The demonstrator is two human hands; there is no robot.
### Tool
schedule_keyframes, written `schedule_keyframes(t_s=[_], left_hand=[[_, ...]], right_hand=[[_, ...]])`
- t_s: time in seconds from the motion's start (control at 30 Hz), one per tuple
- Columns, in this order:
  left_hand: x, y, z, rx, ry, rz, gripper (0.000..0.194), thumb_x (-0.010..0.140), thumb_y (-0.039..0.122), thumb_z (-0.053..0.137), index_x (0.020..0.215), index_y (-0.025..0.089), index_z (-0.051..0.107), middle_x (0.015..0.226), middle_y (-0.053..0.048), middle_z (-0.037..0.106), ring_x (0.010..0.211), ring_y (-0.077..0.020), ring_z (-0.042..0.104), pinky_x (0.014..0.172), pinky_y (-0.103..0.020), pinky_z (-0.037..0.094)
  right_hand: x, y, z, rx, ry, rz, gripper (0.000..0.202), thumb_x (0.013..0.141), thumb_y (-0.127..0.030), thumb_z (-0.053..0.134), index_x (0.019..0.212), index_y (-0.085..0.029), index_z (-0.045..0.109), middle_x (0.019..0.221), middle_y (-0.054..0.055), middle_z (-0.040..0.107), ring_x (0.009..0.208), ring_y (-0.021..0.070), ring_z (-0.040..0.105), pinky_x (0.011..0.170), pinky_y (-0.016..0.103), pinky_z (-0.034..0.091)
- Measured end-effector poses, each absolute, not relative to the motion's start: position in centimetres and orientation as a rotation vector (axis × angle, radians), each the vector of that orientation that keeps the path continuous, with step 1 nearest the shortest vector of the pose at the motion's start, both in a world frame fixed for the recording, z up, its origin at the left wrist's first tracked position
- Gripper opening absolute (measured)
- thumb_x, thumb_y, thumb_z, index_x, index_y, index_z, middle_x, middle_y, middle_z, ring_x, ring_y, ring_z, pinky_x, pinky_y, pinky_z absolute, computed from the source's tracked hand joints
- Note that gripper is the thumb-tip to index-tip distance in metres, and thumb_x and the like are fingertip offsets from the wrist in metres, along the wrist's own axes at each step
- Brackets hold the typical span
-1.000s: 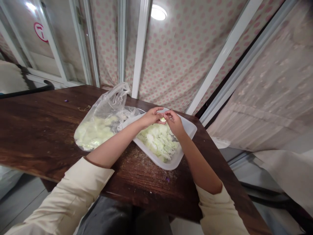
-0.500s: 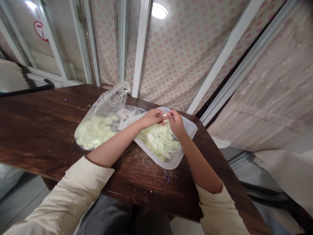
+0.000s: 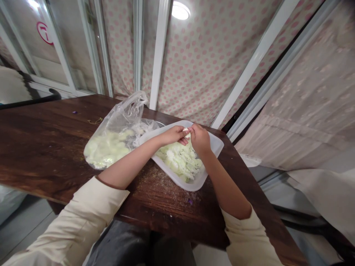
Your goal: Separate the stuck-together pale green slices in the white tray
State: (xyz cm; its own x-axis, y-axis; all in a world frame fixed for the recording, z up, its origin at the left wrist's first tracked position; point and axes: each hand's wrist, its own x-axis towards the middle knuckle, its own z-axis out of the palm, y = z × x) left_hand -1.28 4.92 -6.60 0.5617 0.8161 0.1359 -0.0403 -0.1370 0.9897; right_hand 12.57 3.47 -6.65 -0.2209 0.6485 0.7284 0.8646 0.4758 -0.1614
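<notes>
Over the far part of a white plastic tray point(image 3: 219, 146), my left hand point(image 3: 177, 135) pinches a small whitish piece point(image 3: 188, 133). My right hand point(image 3: 199, 137) has its fingers closed on the same piece from the right, and the two hands nearly touch. Pale green and white flat pieces point(image 3: 181, 159) lie heaped in the tray below the hands. To the left, beside the tray, stands a clear plastic bag point(image 3: 108, 146) with more pale green pieces inside. My left forearm passes in front of the bag's lower right part.
The dark wooden table point(image 3: 41, 147) carries scattered fine crumbs in front of the tray and small purple bits. A yellowish strand point(image 3: 95, 121) lies behind the bag. Framed panels with a dotted curtain point(image 3: 199, 66) rise beyond the far edge. Pale cloth hangs at the right.
My right hand has turned slightly, its back now showing more, and its fingers cover more of the small piece. My left hand has barely moved. The tray and bag stay in place.
</notes>
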Motion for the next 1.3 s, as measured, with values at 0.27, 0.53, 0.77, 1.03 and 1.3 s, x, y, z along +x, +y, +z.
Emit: schedule_keyframes(t_s=[0.27,0.53,0.77,1.03,1.3], left_hand=[[-1.1,4.7,-6.6,1.547,0.717,0.778,0.021,0.084,0.031,0.042,0.072,0.013,0.045,0.052,0.0,0.053,0.052,-0.0113,0.058,0.06,-0.028,0.05],[-1.2,5.0,-6.6,1.535,0.732,0.792,0.027,0.084,0.033,0.041,0.067,0.013,0.045,0.052,-0.001,0.054,0.048,-0.0103,0.056,0.06,-0.03,0.05],[-1.1,4.7,-6.4,1.528,0.753,0.884,0.019,0.082,0.027,0.046,0.07,0.013,0.045,0.058,-0.001,0.056,0.055,-0.0096,0.058,0.062,-0.028,0.05],[-1.2,4.9,-6.4,1.464,0.739,1.065,0.022,0.075,0.015,0.055,0.061,0.013,0.039,0.051,0.002,0.053,0.058,-0.0093,0.061,0.066,-0.028,0.051],[-1.6,5.4,-6.7,1.468,0.757,1.041,0.021,0.075,0.03,0.058,0.075,0.01,0.051,0.074,-0.004,0.059,0.061,-0.0084,0.058,0.057,-0.024,0.048]], right_hand=[[12.2,3.0,-6.5,-1.393,-2.07,-0.66,0.028,0.088,-0.03,0.031,0.072,-0.018,0.051,0.07,0.007,0.058,0.068,0.0186,0.048,0.064,0.031,0.025],[12.0,2.6,-6.2,-1.35,-1.962,-0.678,0.032,0.089,-0.033,0.03,0.069,-0.019,0.051,0.066,0.005,0.055,0.066,0.0176,0.047,0.063,0.031,0.025],[12.3,3.2,-7.0,-1.367,-1.83,-0.427,0.032,0.088,-0.037,0.029,0.068,-0.02,0.048,0.063,0.003,0.051,0.059,0.0153,0.042,0.056,0.028,0.022],[12.0,3.1,-6.9,-1.361,-1.862,-0.341,0.032,0.087,-0.038,0.028,0.071,-0.02,0.049,0.066,0.003,0.052,0.06,0.0159,0.043,0.056,0.027,0.025],[14.1,4.9,-7.7,-1.408,-1.678,-0.105,0.029,0.085,-0.038,0.029,0.069,-0.019,0.045,0.065,0.004,0.05,0.064,0.0174,0.045,0.063,0.03,0.031]])
